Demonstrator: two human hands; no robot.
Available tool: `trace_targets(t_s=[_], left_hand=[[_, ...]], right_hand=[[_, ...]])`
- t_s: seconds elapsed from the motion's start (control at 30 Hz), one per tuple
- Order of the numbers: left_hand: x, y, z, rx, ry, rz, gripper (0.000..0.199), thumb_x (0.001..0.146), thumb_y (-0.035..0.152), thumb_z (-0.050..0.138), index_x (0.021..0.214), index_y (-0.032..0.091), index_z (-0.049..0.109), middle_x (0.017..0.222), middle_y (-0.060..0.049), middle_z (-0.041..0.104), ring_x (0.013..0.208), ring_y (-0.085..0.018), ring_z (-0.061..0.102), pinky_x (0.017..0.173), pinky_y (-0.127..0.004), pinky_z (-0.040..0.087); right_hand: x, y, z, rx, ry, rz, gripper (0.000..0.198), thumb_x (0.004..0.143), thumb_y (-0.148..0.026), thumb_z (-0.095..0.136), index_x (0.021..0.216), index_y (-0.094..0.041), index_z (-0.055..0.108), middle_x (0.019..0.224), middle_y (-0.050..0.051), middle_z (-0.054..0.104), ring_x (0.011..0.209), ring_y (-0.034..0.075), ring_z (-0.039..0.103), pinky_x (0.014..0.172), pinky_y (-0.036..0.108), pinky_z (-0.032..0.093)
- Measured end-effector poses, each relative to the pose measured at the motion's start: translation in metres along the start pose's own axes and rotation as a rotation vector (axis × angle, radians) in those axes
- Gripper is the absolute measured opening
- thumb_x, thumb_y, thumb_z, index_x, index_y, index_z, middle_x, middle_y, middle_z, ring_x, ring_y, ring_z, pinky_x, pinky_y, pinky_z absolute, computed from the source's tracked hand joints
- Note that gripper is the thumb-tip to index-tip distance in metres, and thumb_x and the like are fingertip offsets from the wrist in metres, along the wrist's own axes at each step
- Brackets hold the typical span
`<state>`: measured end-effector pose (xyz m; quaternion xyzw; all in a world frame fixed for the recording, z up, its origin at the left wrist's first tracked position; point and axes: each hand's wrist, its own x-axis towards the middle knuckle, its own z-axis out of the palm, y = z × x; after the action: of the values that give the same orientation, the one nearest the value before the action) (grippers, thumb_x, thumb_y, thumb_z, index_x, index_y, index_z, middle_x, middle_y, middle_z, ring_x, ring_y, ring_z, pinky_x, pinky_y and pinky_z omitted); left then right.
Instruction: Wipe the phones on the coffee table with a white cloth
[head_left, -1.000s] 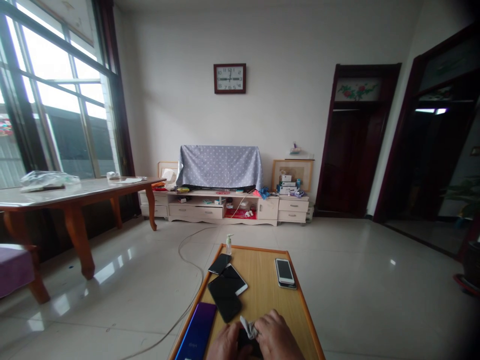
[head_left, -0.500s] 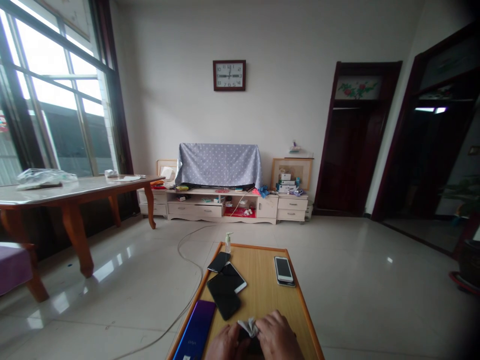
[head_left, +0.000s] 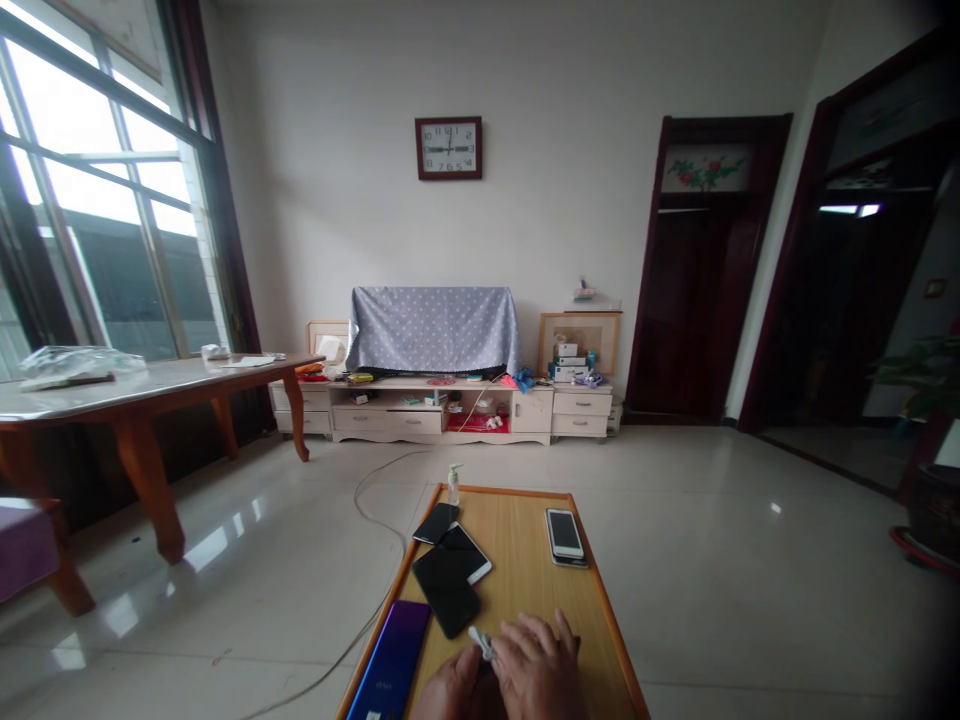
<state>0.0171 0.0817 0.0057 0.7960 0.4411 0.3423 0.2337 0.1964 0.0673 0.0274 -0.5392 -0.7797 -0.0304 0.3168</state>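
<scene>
At the near end of the small wooden table (head_left: 525, 560), my two hands are close together. My right hand (head_left: 538, 668) has its fingers bent over a crumpled light-grey cloth (head_left: 482, 643), pressing it against a dark thing mostly hidden beneath. My left hand (head_left: 448, 688) is closed at that thing's left side, its thumb by the cloth; what it grips is hidden. Left of my hands lies a blue-purple phone (head_left: 390, 655). Beyond it a black phone (head_left: 446, 595) overlaps a white-edged phone (head_left: 471, 553), with another dark phone (head_left: 436, 522) behind.
A white phone (head_left: 564, 533) lies on a darker one at the table's right edge. A pump bottle (head_left: 453, 486) stands at the far left corner. A cable (head_left: 360, 635) runs over the floor on the left. Farther off stand a larger table (head_left: 172, 385) and a low cabinet (head_left: 532, 415).
My right hand has shifted slightly, its fingers now stretched further over the held thing. The cloth has moved a little left and less of it shows. The view has turned slightly.
</scene>
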Motion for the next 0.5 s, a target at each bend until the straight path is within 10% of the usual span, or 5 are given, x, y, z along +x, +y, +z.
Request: trace_targets(t_s=[0.33,0.5], left_hand=[[-0.001,-0.007,0.004,0.189,-0.073,-0.094,0.021,0.096,0.037,0.04,0.092,0.025,0.056,0.088,-0.005,0.071,0.079,-0.017,0.068,0.068,-0.023,0.047],[0.0,-0.008,0.007,0.174,-0.062,-0.111,0.022,0.096,0.038,0.039,0.09,0.025,0.056,0.088,-0.005,0.071,0.078,-0.017,0.067,0.068,-0.023,0.048]], right_hand=[[-0.04,0.097,-0.012,-0.343,0.18,0.02,0.034,0.095,-0.037,0.052,0.126,-0.045,0.063,0.128,-0.007,0.068,0.121,0.031,0.06,0.113,0.063,0.024],[-0.035,0.087,-0.001,-0.372,0.24,-0.042,0.037,0.093,-0.033,0.053,0.127,-0.043,0.063,0.125,-0.007,0.069,0.119,0.031,0.062,0.111,0.061,0.027]])
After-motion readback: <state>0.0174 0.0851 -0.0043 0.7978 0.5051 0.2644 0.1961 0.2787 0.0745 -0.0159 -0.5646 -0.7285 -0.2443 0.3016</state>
